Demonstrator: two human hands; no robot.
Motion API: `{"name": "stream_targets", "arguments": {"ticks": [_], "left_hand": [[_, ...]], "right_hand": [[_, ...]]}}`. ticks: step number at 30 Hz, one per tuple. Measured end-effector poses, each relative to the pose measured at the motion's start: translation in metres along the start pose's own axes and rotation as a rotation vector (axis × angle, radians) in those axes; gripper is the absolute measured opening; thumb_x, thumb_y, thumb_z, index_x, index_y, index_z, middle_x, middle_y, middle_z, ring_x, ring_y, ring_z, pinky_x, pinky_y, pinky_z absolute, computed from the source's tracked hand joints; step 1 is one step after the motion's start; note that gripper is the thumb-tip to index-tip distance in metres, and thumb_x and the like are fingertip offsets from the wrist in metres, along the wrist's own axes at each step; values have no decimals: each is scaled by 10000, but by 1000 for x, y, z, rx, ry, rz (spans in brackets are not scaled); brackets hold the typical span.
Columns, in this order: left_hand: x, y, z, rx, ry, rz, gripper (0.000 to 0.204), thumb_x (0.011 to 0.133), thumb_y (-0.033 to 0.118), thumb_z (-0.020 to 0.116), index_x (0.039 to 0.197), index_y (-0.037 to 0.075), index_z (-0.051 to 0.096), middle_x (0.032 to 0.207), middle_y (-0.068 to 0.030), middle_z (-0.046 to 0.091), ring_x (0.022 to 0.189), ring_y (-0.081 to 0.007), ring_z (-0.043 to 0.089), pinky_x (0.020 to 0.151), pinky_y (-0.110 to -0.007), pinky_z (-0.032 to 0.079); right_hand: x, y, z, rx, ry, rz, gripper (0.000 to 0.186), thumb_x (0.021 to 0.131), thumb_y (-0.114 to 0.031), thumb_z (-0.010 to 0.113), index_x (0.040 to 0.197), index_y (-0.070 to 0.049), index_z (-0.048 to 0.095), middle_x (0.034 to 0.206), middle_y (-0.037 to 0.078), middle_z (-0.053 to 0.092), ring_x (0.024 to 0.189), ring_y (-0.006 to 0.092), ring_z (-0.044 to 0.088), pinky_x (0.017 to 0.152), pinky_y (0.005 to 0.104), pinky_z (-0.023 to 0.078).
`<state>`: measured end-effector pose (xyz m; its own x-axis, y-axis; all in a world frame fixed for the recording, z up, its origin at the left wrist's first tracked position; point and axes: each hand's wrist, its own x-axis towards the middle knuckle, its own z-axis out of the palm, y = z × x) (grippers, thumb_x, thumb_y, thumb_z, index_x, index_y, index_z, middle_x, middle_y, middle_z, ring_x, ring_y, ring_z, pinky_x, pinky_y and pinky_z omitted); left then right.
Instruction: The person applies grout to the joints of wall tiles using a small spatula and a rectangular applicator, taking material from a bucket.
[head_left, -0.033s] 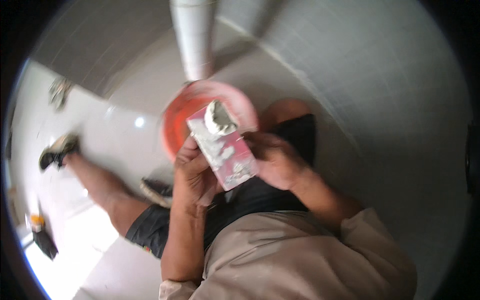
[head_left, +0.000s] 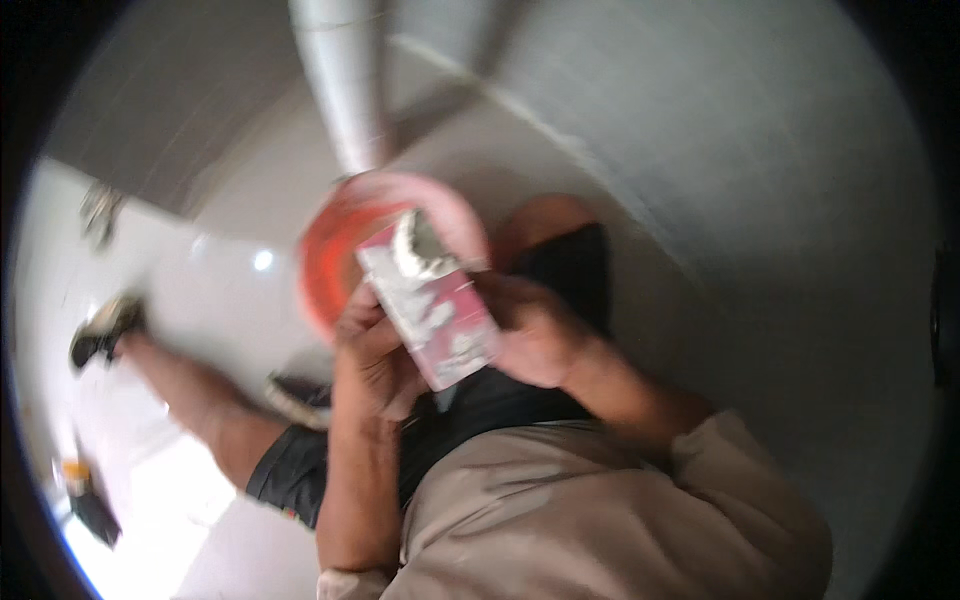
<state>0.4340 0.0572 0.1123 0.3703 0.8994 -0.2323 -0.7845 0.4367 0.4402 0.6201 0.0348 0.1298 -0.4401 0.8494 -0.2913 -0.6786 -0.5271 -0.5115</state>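
Observation:
My left hand [head_left: 372,340] and my right hand [head_left: 530,330] grip a flat pink rectangular board [head_left: 455,305] from either side, fingers closed round its edges and partly hidden under it. Whitish paste is smeared over the board, and a thick, pale, rough-rimmed lump [head_left: 418,245] sits at its far end. Beneath, just beyond my hands, is a round orange-pink plastic basin [head_left: 325,265]. The picture is somewhat blurred, so the lump's exact shape is hard to make out.
A white vertical pipe [head_left: 335,80] stands behind the basin beside grey tiled walls [head_left: 750,140]. My outstretched left leg [head_left: 200,400] and bent right knee [head_left: 545,215] lie on pale floor tiles [head_left: 230,310]. Small blurred items [head_left: 85,495] lie at the left.
The board, my hands and the basin appear slightly further left and a little lower in the picture, as does much of the surroundings. Both hands keep their grip.

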Motion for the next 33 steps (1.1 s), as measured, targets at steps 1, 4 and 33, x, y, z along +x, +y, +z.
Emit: {"name": "stream_targets", "arguments": {"ticks": [1,4,33], "left_hand": [[3,-11,1,52,-50,-13,453,876,37,611,1315,-24,519,1202,-184,649,979,-251,697,869,-382,591],[-1,0,34,101,-116,-121,468,894,41,603,1346,-21,497,1215,-189,639,1046,-252,672,933,-390,550],[-130,221,-133,1484,897,469,436,1001,224,504,1345,-42,479,1200,-193,620,1086,-288,602,984,-419,445]], "right_hand": [[-7,7,-14,129,-68,-5,367,969,-122,550,1331,-71,523,1264,108,592,1181,215,571,1027,404,464],[-9,12,0,251,-178,-96,518,909,-186,654,1391,-102,486,1301,62,590,1210,198,555,1062,401,423],[-133,-209,-256,-256,1340,-1616,587,835,22,596,1406,-57,487,1104,101,638,921,241,621,726,377,560]]}}
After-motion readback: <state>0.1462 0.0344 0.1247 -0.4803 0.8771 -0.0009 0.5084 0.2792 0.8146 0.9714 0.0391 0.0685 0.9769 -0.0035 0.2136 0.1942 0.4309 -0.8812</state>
